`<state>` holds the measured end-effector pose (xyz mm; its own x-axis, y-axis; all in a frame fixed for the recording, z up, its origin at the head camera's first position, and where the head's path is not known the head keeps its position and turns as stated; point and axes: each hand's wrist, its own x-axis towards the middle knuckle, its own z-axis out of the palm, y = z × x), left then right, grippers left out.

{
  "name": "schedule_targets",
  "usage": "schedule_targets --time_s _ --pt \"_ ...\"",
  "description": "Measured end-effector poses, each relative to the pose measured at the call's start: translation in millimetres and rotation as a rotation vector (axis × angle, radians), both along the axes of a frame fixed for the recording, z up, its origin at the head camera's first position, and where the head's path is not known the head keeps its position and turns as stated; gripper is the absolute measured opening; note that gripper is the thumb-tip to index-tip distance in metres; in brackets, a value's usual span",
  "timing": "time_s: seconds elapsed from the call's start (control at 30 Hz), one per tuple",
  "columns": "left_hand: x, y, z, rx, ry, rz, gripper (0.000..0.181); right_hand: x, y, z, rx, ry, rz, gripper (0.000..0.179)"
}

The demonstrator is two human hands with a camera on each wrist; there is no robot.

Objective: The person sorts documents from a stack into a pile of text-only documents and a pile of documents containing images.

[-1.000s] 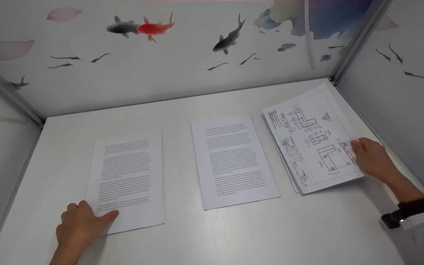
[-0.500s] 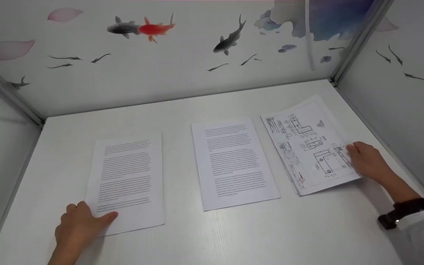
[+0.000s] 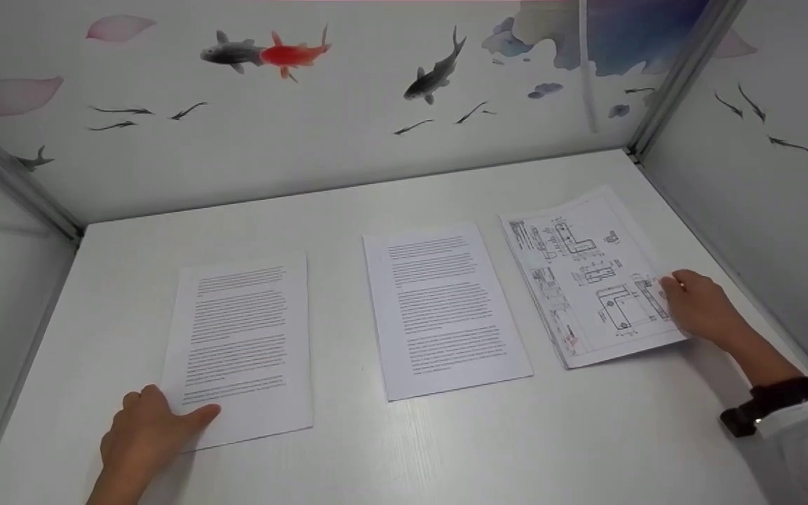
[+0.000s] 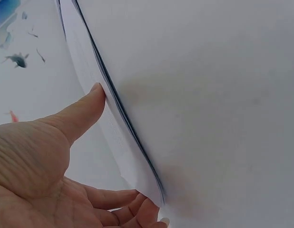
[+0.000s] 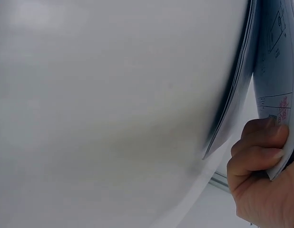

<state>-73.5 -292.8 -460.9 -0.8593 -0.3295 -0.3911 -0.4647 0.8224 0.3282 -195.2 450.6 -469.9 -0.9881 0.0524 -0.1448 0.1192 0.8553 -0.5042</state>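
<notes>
My left hand point(image 3: 141, 431) rests at the near left corner of a printed text stack point(image 3: 246, 337). In the left wrist view, its straight thumb touches the stack's near edge and the other fingers touch the corner. At the right, my right hand point(image 3: 702, 305) grips the right edge of the upper sheets in a stack of technical drawings point(image 3: 586, 273). In the right wrist view, fingers point(image 5: 254, 159) curl round these drawing sheets point(image 5: 273, 76), which stand raised from the lower sheets point(image 5: 232, 97). A second text stack point(image 3: 446, 315) lies between the hands, untouched.
All the papers lie on a white table point(image 3: 418, 456). Panels with painted fish point(image 3: 295, 55) enclose it at the back and both sides. A dark band point(image 3: 786, 396) is round the right wrist.
The right hand has shifted slightly nearer and to the left, and the raised drawing sheets have come down closer to the sheets beneath. The left hand has stayed almost still.
</notes>
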Motion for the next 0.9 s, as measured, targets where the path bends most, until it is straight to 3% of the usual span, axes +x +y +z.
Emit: schedule_targets --time_s 0.3,0.57,0.73,0.9 --pt "1.3 -6.6 3.8 0.054 -0.010 -0.004 0.082 2.3 0.9 3.6 -0.010 -0.050 -0.001 0.060" --pt "1.5 -14.9 0.2 0.135 0.008 0.014 0.079 14.7 -1.3 12.6 0.055 0.104 -0.005 0.048" --pt "-0.8 -14.1 0.1 0.165 0.030 0.054 0.073 22.1 -8.8 15.3 0.020 0.080 0.077 0.049" --pt "-1.6 -14.1 1.8 0.197 0.045 0.092 0.061 25.8 -18.7 11.4 0.019 -0.041 0.233 0.053"
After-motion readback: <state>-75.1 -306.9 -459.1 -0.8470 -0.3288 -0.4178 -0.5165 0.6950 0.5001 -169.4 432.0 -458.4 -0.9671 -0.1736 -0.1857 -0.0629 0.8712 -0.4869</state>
